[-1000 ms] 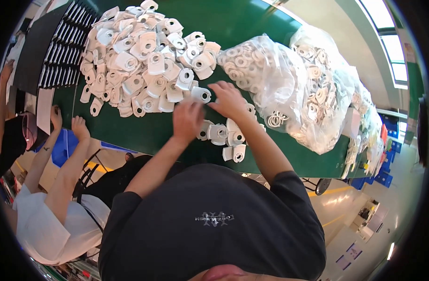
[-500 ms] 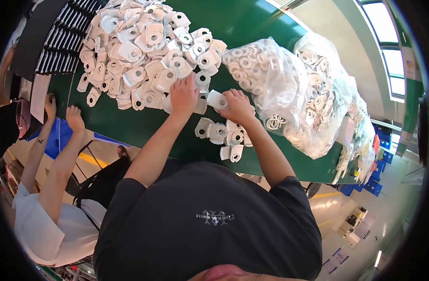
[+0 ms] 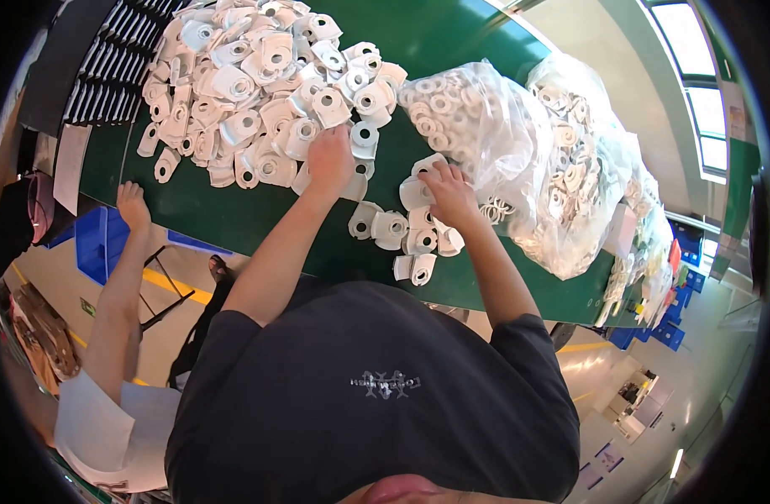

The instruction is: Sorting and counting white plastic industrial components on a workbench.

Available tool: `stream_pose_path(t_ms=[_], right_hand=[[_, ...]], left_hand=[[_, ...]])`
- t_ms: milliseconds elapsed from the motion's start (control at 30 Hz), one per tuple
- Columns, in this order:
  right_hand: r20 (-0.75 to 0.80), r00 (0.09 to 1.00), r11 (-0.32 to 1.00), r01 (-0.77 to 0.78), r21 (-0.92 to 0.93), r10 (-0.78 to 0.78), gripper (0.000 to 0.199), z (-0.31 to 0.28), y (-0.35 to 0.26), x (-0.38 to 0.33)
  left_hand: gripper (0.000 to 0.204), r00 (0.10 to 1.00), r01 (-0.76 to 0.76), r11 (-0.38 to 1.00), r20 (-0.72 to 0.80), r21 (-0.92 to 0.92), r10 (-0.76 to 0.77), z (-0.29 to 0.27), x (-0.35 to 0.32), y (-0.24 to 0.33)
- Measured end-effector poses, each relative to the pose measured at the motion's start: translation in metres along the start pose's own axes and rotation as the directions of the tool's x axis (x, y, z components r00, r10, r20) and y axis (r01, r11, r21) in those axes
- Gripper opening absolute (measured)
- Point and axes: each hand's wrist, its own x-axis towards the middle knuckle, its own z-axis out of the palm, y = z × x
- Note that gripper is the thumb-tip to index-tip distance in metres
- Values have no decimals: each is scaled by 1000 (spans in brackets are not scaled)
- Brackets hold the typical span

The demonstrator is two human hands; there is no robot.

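— What is the left hand (image 3: 330, 160) doing?
— It lies flat on the edge of the big pile (image 3: 250, 92) of white pieces, fingers spread, gripping nothing I can see. A second ago it was near the small heap (image 3: 406, 231); now it has reached out.
— And the right hand (image 3: 448, 191)?
— It pinches one white piece (image 3: 416, 193) above the small heap, beside the bags (image 3: 519, 151). Both arms stretch over the green table (image 3: 217, 218).

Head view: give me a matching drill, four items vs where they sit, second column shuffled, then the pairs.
Items:
1. left hand
2. right hand
3. clear bags of rings
4. co-worker's hand

Places:
A. on the small cluster of white parts near the table's front edge
B. at the near edge of the big white pile
C. on the green table's left front edge
D. right of both hands

Pairs: 1-B, 2-A, 3-D, 4-C
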Motion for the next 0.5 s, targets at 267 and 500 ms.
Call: stream_pose_path(t_ms=[267,500], right_hand=[[57,993,988,-111,106,106,67,4,2,-19],[-410,912,887,165,432,30,43,8,-36,8]], left_hand=[[20,998,-57,993,25,-106,60,-6,-49,27],[19,981,-172,952,47,-253,190,19,-107,60]])
